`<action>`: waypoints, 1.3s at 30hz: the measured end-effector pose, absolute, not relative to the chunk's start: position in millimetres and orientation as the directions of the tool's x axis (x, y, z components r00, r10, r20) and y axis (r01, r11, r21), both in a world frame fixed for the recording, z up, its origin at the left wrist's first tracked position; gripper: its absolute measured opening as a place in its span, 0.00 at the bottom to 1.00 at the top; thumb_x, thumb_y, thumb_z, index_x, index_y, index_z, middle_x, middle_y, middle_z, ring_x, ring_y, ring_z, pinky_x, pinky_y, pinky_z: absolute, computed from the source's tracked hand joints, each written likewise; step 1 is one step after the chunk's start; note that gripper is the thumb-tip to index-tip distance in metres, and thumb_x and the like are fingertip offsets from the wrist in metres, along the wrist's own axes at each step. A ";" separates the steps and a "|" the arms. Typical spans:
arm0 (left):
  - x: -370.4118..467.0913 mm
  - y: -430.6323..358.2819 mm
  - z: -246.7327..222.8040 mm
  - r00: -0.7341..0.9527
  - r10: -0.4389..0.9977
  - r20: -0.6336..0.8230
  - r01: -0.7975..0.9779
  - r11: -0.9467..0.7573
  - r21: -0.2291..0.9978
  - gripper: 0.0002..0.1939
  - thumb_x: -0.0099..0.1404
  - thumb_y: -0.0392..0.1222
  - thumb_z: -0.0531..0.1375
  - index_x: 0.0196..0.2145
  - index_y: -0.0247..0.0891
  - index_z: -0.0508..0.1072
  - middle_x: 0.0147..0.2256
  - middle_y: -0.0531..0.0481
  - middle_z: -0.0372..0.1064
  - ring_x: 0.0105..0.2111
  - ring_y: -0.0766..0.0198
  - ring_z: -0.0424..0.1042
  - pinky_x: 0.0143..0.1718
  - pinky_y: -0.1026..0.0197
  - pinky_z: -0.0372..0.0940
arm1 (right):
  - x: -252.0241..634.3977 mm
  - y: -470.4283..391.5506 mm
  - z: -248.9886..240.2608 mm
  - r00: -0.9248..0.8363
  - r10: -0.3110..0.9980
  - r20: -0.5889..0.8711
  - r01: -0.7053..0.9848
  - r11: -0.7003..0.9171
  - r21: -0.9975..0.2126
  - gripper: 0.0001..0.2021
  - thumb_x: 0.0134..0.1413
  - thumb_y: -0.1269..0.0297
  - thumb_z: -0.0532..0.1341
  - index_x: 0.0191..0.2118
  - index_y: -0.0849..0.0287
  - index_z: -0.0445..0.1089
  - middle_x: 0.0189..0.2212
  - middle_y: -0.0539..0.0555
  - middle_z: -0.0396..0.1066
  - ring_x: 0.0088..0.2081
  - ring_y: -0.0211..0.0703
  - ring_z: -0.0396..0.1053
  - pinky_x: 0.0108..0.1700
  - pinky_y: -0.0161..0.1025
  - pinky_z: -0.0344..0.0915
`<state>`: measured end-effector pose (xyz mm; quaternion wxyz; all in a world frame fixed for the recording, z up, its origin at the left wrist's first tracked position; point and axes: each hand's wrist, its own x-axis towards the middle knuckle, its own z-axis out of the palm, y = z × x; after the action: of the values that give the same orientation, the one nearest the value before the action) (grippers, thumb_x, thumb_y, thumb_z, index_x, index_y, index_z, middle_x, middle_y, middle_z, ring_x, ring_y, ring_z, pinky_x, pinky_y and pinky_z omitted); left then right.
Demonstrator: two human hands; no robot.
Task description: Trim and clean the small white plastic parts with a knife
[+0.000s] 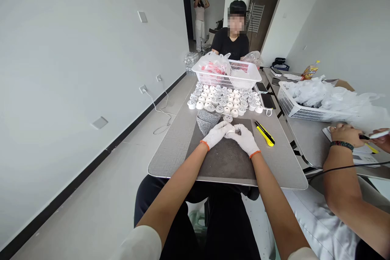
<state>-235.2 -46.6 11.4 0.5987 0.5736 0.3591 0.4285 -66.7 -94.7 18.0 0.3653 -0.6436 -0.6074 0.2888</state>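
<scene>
My left hand (217,134) and my right hand (246,139) wear white knit gloves with orange cuffs. Between them, over the dark mat (224,160), their fingers close on a small white round plastic piece (231,129), mostly hidden by the gloves. Just beyond sits a single round white-and-grey piece (228,118). A folded grey cloth (207,120) lies beside my left hand. To the right of my right hand is a yellow and black utility knife (264,133). Several rows of similar white round pieces (224,99) stand farther back on the table.
A white plastic basket (227,80) holding bags stands at the table's far end, with a seated person (231,42) behind it. Phones (268,101) lie at the right edge. Another table (310,138) holds a second basket (300,109); a co-worker's hand (345,134) is there with a pen.
</scene>
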 end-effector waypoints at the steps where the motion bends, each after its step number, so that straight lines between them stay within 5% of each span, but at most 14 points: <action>1: -235.5 -47.5 12.4 0.382 0.923 0.050 -0.093 -0.015 0.996 0.14 0.59 0.51 0.67 0.35 0.37 0.77 0.32 0.49 0.74 0.37 0.62 0.69 0.42 0.61 0.64 | -66.3 -94.5 17.6 0.103 0.992 0.072 0.584 -0.002 -0.812 0.17 0.49 0.48 0.67 0.40 0.54 0.73 0.37 0.47 0.74 0.39 0.41 0.68 0.41 0.36 0.62; 5: -236.6 -49.8 17.2 0.412 0.911 0.016 -0.076 0.017 0.997 0.16 0.62 0.49 0.67 0.43 0.35 0.78 0.39 0.46 0.76 0.42 0.58 0.71 0.48 0.57 0.64 | -62.2 -92.0 11.2 0.080 0.991 0.107 0.626 0.033 -0.779 0.19 0.58 0.42 0.58 0.32 0.55 0.64 0.31 0.47 0.70 0.35 0.42 0.65 0.39 0.36 0.59; 10: -236.2 -52.3 23.1 0.445 0.895 0.013 -0.087 0.029 0.996 0.20 0.58 0.46 0.70 0.46 0.35 0.78 0.47 0.42 0.76 0.49 0.52 0.70 0.52 0.54 0.64 | -55.6 -86.6 -2.8 0.114 0.977 0.180 0.591 0.079 -0.803 0.19 0.64 0.45 0.49 0.36 0.54 0.66 0.36 0.50 0.72 0.41 0.45 0.67 0.46 0.40 0.62; 25: -232.0 -45.0 10.7 0.425 0.905 0.028 -0.179 0.054 0.982 0.22 0.57 0.42 0.71 0.49 0.35 0.77 0.51 0.42 0.76 0.58 0.48 0.67 0.64 0.47 0.59 | -62.1 -91.1 6.0 0.127 0.986 0.104 0.374 0.049 -0.926 0.20 0.60 0.43 0.60 0.46 0.54 0.73 0.36 0.48 0.73 0.34 0.37 0.66 0.39 0.36 0.66; 31: -228.1 -41.2 6.8 0.450 0.893 0.010 -0.252 0.116 0.961 0.20 0.63 0.39 0.65 0.53 0.36 0.76 0.55 0.41 0.74 0.59 0.48 0.68 0.62 0.44 0.63 | -62.9 -88.9 3.6 0.103 0.958 0.266 0.521 0.176 -0.835 0.14 0.56 0.53 0.62 0.43 0.55 0.77 0.48 0.53 0.71 0.48 0.43 0.69 0.56 0.42 0.65; 39: -227.6 -42.2 3.4 0.457 0.890 0.001 -0.287 0.147 0.947 0.24 0.64 0.42 0.66 0.56 0.36 0.74 0.54 0.41 0.74 0.56 0.50 0.72 0.59 0.48 0.67 | -56.6 -80.7 -14.5 0.099 0.918 0.383 0.550 0.270 -0.790 0.08 0.55 0.64 0.62 0.34 0.56 0.80 0.60 0.57 0.62 0.62 0.46 0.63 0.65 0.44 0.60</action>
<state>-227.6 -42.2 3.4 0.6938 0.4970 0.3032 0.4239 -56.6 -80.7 -14.5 0.4719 -0.5717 -0.6422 0.1949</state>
